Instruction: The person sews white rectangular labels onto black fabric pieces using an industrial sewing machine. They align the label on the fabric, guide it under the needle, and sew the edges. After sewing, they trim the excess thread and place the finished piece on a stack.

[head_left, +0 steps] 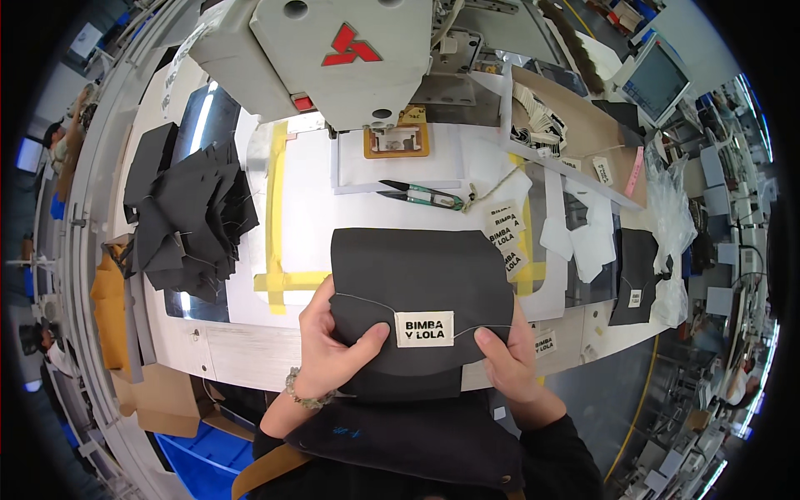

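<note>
A black fabric panel [417, 275] is stretched between my two hands at the table's near edge. A cream label [424, 329] with dark lettering is on its lower middle, and a loose thread trails from each side of the label. My left hand [346, 346] grips the panel's left side, thumb on top beside the label. On the right side my right hand [507, 354] holds it the same way, its thumb near the thread. The fingers of both hands are hidden under the fabric. Beyond the panel lie green-handled thread snips [422, 196], tied to a cord.
An industrial sewing machine head [342, 58] stands over a clamp plate [396, 142] at the back. Black fabric pieces [196, 217] are heaped on the left. Loose labels [504, 237] lie beyond my right hand; a cardboard box [575, 142] holds more. A black piece [636, 275] sits far right.
</note>
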Tool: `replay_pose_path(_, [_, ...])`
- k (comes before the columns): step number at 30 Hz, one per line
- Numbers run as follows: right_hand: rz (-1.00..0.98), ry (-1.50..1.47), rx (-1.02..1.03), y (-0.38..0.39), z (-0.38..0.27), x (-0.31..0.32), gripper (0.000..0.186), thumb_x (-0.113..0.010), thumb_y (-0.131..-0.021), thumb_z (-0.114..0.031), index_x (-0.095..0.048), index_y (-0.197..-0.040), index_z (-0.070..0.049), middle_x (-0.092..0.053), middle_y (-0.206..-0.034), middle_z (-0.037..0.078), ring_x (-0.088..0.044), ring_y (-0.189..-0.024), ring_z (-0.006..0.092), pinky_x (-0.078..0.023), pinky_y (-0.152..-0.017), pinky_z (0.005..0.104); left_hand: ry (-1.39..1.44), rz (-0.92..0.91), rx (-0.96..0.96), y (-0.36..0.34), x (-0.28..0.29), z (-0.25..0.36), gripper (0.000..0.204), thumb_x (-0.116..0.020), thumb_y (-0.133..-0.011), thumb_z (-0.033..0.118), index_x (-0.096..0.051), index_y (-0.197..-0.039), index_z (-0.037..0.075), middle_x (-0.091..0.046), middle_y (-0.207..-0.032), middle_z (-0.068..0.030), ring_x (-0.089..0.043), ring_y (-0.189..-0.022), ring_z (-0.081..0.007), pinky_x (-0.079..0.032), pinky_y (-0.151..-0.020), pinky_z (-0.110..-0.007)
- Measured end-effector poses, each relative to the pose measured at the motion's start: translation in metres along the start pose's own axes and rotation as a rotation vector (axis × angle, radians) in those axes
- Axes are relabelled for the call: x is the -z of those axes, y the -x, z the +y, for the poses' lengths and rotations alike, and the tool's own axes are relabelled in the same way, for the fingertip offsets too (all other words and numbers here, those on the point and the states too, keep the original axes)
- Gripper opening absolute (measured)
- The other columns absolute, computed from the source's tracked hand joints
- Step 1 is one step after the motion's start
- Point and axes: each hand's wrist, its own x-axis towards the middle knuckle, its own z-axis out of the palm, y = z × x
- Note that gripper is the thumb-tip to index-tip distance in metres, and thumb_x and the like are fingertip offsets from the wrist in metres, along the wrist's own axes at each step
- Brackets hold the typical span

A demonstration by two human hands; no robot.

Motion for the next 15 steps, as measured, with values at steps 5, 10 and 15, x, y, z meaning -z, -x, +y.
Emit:
replay_pose_path(5, [0.036, -0.037, -0.015, -0.002, 0.0, -0.003, 0.055, -0.049, -0.095, -0.001, -0.029, -0.146, 0.005, -0.047, -0.136, 0.01, -0.043, -0.124, 0.0142, -0.033, -0.105, 0.0294, 0.0, 0.003, -0.015, -0.001, 0.0, -0.001, 0.06, -0.068, -0.079, -0.006, -0.043, -0.133, -0.008, -0.062, -0.117, -0.0131, -0.061, -0.107, -0.0169, -0.049, -0.092, -0.029])
replay_pose_path(10, [0.067, -0.084, -0.06, -0.007, -0.005, -0.009, 0.041, -0.056, -0.094, -0.003, -0.046, -0.133, 0.004, -0.058, -0.12, 0.006, -0.052, -0.109, 0.0099, -0.041, -0.094, 0.0259, 0.004, -0.006, 0.036, -0.003, 0.006, 0.003, 0.063, -0.07, -0.078, -0.005, -0.042, -0.134, -0.007, -0.062, -0.117, -0.013, -0.06, -0.108, -0.0165, -0.047, -0.093, -0.03])
replay_pose_path(15, [0.113, -0.091, -0.064, -0.005, -0.003, -0.02, 0.029, -0.06, -0.094, -0.005, -0.056, -0.122, 0.003, -0.062, -0.113, 0.005, -0.055, -0.104, 0.0095, -0.043, -0.09, 0.0267, -0.081, 0.162, -0.129, -0.005, 0.003, 0.008, 0.069, -0.075, -0.074, -0.002, -0.041, -0.134, -0.004, -0.06, -0.111, -0.0121, -0.059, -0.103, -0.0204, -0.045, -0.092, -0.033])
